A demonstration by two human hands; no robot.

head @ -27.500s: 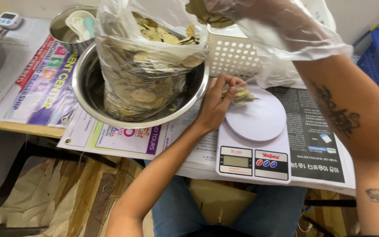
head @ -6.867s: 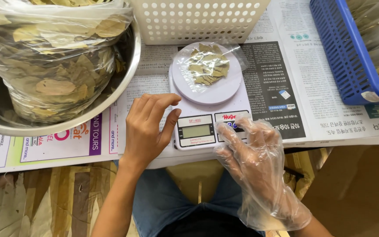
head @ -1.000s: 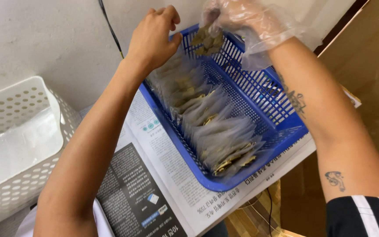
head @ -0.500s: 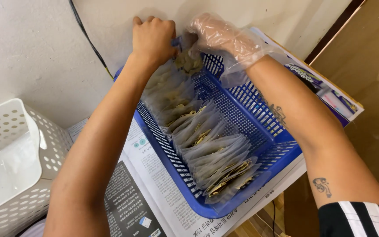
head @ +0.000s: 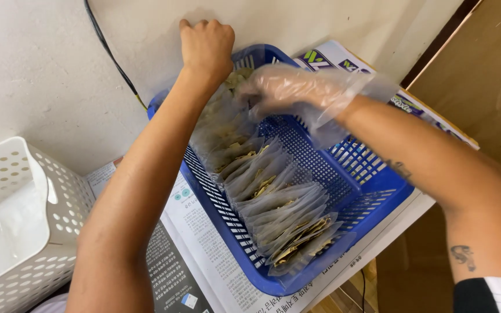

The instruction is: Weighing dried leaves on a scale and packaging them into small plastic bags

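L hand (head: 207, 46) fisted at blue basket's (head: 372, 203) far end, gloved R hand (head: 288, 90) pinching the rearmost packet (head: 236, 81) there; packet row (head: 268, 191) runs far-to-near.

Row of small clear packets (head: 273, 203) of dried leaves, stood on edge and overlapped, run along the left wall of a blue slotted basket (head: 372, 197) from near corner to far corner. The far-end packets are pressed under both hands.
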